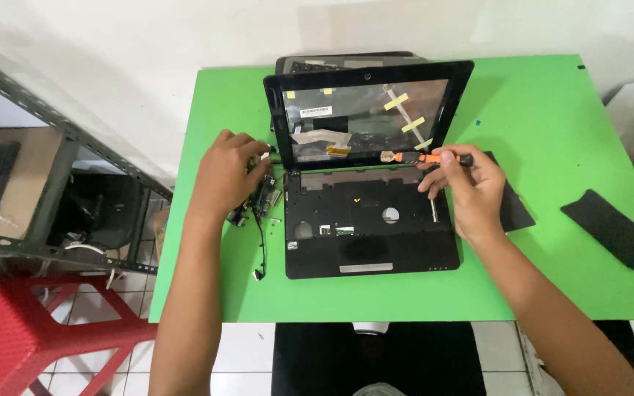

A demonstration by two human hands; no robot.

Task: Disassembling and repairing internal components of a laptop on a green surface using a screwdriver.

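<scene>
While the right hand (471, 187) is gripping an orange-handled screwdriver (427, 157) at the dismantled black laptop's (372, 227) hinge on the green table (552, 132), the left hand (229, 176) is pinching the lid's left corner.

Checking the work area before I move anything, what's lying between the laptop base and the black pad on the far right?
In the head view, the right hand and a second dark pad under it lie between the laptop base and the black pad; beyond that, bare green table.
</scene>
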